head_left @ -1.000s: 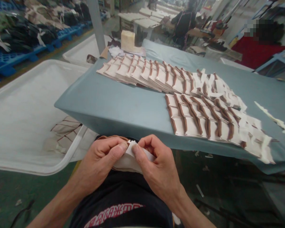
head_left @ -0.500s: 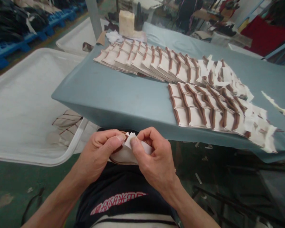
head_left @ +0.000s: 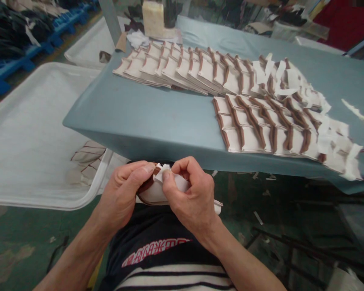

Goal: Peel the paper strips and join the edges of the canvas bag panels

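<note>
Near the table's front edge, my left hand (head_left: 121, 192) pinches the brown-edged corner of a cream fabric piece (head_left: 154, 193). My right hand (head_left: 192, 192) is closed just to the right, its thumb and finger gripping a white strip (head_left: 163, 171) at the piece's upper edge. The fabric hangs over my dark apron, partly hidden behind my right hand. On the table lie two overlapping rows of similar pieces, a back row (head_left: 171, 69) and a front row (head_left: 251, 137), with white strips at their right ends.
The blue-grey covered table (head_left: 133, 117) spans the view ahead. A large white bin (head_left: 45, 121) stands at the left with some fabric pieces (head_left: 89, 159) in it. A cream block (head_left: 153, 19) sits at the table's back. Paper scraps lie on the floor.
The view has shifted slightly. The white strip looks more crumpled between my fingers, and more of the brown edge shows beside my left hand. A pale end now shows right of my right wrist.
</note>
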Demonstrator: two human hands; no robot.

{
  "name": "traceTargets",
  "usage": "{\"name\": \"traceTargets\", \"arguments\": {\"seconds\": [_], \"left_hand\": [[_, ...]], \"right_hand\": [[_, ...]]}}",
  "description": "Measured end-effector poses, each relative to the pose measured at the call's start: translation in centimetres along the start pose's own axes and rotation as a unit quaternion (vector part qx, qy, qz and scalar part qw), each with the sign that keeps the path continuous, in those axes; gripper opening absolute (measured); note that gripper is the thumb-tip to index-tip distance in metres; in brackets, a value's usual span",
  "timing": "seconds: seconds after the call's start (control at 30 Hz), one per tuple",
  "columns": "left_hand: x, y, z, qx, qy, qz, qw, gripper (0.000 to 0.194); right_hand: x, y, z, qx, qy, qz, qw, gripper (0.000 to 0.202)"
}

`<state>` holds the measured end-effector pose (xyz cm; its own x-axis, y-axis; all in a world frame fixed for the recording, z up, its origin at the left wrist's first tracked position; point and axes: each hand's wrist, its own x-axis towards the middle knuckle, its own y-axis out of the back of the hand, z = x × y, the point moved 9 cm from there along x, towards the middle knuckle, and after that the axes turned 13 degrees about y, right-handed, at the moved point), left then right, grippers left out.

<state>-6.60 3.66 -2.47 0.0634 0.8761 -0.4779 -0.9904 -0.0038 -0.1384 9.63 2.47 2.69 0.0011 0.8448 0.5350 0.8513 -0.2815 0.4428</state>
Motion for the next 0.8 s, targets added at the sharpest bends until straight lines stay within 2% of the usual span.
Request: {"name": "traceTargets", "arguments": {"seconds": [0.17,0.37,0.5,0.67,0.8], "left_hand": [[-0.2,-0.2,0.0,-0.006,0.016,0.004,1.000,0.026],[-0.1,-0.2,-0.2,-0.004,0.037,0.000,0.999,0.022],[0.2,0.1,-0.7,0.003,0.045,0.012,0.999,0.024],[0.0,0.1,-0.6,0.003,0.043,0.019,0.999,0.030],[0.1,0.0,-0.5,-0.001,0.045,0.014,0.999,0.028]], "right_hand": [[-0.1,-0.1,0.3,-0.007,-0.011,0.000,1.000,0.016],[-0.1,-1.1,1.6,0.059,-0.077,-0.071,0.993,0.019],[-0.2,-1.5,1.9,0.090,-0.090,-0.105,0.986,0.018],[-0.2,-1.5,1.7,0.113,-0.088,-0.091,0.986,0.016],[-0.3,-1.4,1.6,0.114,-0.074,-0.076,0.988,0.016]]}}
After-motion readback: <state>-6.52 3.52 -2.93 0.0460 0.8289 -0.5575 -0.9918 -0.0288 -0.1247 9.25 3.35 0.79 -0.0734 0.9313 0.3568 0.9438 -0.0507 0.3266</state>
